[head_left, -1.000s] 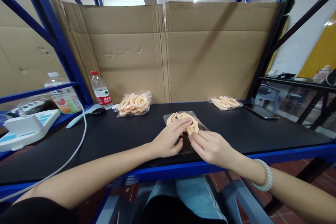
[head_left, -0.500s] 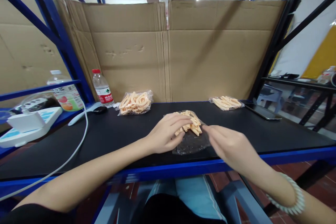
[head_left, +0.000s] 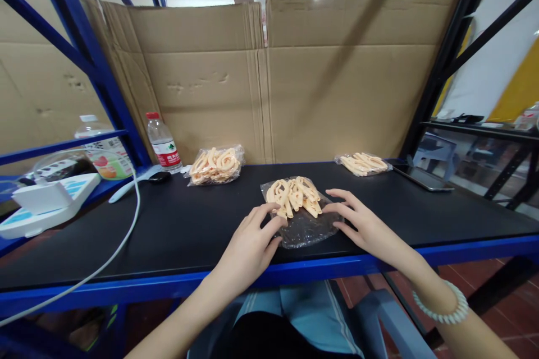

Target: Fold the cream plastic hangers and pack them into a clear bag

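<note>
In front of me a clear plastic bag [head_left: 309,231] lies flat on the table, with a heap of cream-coloured looped and tube-like pieces [head_left: 295,195] in its far half. Fingers apart and curved, my left hand [head_left: 251,238] rests at the bag's left side, its fingertips by the nearest pieces. My right hand [head_left: 357,223] is at the bag's right edge, fingers spread, with the fingertips at or just over the plastic. Neither hand grips anything that I can see. The near half of the bag holds no pieces.
Two more filled bags lie at the back: a fuller bag [head_left: 217,165] left, a flatter bag [head_left: 364,164] right. A red-capped bottle [head_left: 163,143], a white-handled tool [head_left: 137,180], a phone [head_left: 423,177] and a white cable [head_left: 137,207] surround the black table [head_left: 189,213]. Cardboard [head_left: 202,84] stands behind.
My left hand has drawn back toward me and left, uncovering the pieces. The fingers of my right hand, pinched at the bag's edge before, are now spread.
</note>
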Demonstrator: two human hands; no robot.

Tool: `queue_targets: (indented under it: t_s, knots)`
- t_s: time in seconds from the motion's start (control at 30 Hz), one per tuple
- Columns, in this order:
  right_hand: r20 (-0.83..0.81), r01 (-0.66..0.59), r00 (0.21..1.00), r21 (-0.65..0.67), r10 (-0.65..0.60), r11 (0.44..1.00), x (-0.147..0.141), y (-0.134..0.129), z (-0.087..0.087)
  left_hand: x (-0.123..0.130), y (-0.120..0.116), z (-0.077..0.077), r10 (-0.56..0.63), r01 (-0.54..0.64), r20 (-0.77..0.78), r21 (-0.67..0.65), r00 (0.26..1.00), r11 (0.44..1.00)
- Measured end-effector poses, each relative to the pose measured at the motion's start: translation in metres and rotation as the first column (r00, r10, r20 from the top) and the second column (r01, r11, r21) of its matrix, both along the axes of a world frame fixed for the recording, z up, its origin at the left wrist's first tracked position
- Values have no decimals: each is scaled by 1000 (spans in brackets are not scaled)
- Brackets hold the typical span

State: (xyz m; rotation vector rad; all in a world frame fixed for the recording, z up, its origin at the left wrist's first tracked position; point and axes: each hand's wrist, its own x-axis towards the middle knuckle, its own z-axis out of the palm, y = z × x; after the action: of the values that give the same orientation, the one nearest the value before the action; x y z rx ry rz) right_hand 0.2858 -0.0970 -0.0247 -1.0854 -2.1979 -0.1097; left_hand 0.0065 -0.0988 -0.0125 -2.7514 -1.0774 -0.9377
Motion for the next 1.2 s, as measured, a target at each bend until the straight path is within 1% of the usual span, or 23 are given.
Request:
queue_targets:
  t_s: [0.07, 0.13, 0.2, 0.3, 0.37, 0.43, 0.5, 0.6, 0.8, 0.93, 1.0, 1.1, 1.2]
  knots:
    - [-2, 1, 1000, 32, -1, 999, -3, 2, 1, 1, 4, 0, 12, -12, -8, 16, 1000, 1000]
    - [-28, 0, 1000, 61, 2, 998, -5, 3, 2, 0, 5, -1, 17, -17, -1, -4, 1000, 1000]
    - [-62, -12, 998, 55, 16, 998, -5, 0, 3, -4, 2, -1, 22, -21, 23, -36, 999, 999]
    - [-157, -67, 986, -34, 60, 997, -6, -12, 4, -9, -11, 0, 30, -24, 72, -93, 997, 995]
    - [-235, -126, 967, -101, 99, 987, -6, -20, 5, -11, -21, 3, 35, -18, 106, -159, 994, 987]
    - [-313, -166, 944, -167, 108, 972, -7, -26, 6, -12, -29, 7, 44, -8, 155, -226, 987, 974]
    - [-372, -174, 925, -228, 79, 958, -11, -29, 8, -12, -34, 10, 60, -3, 205, -267, 977, 964]
    - [-421, -153, 907, -281, 22, 947, -17, -28, 8, -12, -33, 11, 95, -9, 267, -306, 959, 952]
    - [-494, -111, 868, -297, -53, 948, -24, -23, 3, -14, -24, 6, 155, -8, 348, -388, 925, 922]
    - [-515, -127, 853, -353, -79, 927, -24, -21, 0, -15, -20, 6, 163, -33, 327, -369, 931, 929]
    - [-513, -122, 853, -370, -93, 921, -25, -21, 0, -14, -19, 5, 175, -73, 285, -337, 942, 939]
    - [-497, -100, 862, -351, -95, 931, -27, -20, -1, -12, -18, 1, 238, -185, 193, -256, 952, 949]
    - [-475, -69, 874, -338, -106, 939, -29, -19, -3, -10, -20, -3, 320, -295, 123, -186, 939, 937]
